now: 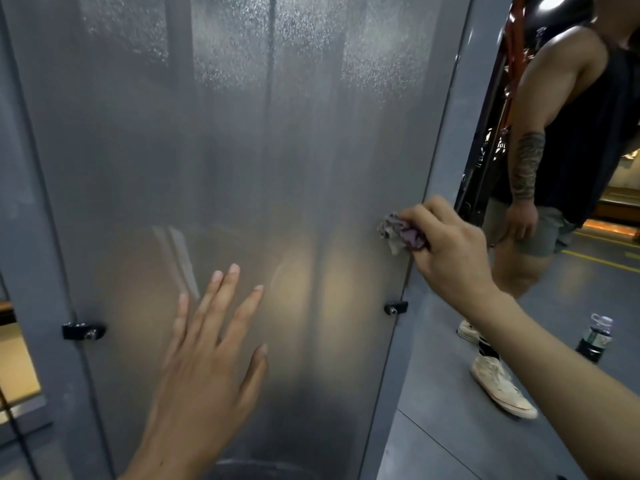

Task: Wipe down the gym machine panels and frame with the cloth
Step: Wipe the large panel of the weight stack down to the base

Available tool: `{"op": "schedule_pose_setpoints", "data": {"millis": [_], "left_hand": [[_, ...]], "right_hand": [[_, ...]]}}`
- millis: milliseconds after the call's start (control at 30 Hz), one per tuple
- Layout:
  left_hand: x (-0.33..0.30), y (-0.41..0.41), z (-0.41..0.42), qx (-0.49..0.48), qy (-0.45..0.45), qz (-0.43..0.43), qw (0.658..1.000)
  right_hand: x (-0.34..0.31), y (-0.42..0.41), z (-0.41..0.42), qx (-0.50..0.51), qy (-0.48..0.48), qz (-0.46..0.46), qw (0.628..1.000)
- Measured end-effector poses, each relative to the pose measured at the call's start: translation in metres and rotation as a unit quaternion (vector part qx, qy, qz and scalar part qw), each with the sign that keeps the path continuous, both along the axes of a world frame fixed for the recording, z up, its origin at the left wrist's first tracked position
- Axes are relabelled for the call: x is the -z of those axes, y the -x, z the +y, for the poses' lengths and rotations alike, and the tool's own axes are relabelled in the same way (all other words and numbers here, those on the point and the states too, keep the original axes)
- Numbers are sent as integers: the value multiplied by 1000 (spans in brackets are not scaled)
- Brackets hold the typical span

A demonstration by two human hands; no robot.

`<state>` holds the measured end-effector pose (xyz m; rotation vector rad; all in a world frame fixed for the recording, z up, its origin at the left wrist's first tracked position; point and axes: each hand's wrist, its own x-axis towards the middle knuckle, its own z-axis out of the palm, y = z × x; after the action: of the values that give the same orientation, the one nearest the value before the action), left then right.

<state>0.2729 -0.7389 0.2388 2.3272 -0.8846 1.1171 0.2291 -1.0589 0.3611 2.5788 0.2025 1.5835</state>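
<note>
Cloth (403, 236), crumpled, pinched in right hand (446, 252) grip, fingers curled round it, pressed against right edge of translucent panel (225, 168) beside grey frame (450, 133). Left hand (207, 348) spread flat, fingers straight, on lower panel. Black clips (83, 330) hold panel edges. Bystander (561, 168) stands right; bottle (594, 339) on floor.

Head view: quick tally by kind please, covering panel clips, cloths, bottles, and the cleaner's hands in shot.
Black panel clips: 2, one at the panel's left edge and one at its right edge
Cloths: 1, the bunched cloth gripped by the right hand
Bottles: 1, the bottle on the floor
Hands: 2, right hand and open left hand
Total: 6
</note>
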Motion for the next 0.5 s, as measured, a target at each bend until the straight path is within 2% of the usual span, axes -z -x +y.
{"op": "schedule_pose_setpoints", "data": {"millis": [133, 233, 367, 500], "left_hand": [[20, 4, -7, 26, 1, -3, 1000], [29, 6, -16, 44, 7, -3, 999], [36, 11, -26, 63, 13, -9, 998], [47, 10, -29, 62, 1, 6, 998]], "right_hand": [[50, 9, -6, 27, 55, 75, 995], [26, 8, -11, 36, 94, 61, 993], [6, 1, -11, 69, 48, -14, 996], [58, 4, -11, 80, 35, 23, 996]]}}
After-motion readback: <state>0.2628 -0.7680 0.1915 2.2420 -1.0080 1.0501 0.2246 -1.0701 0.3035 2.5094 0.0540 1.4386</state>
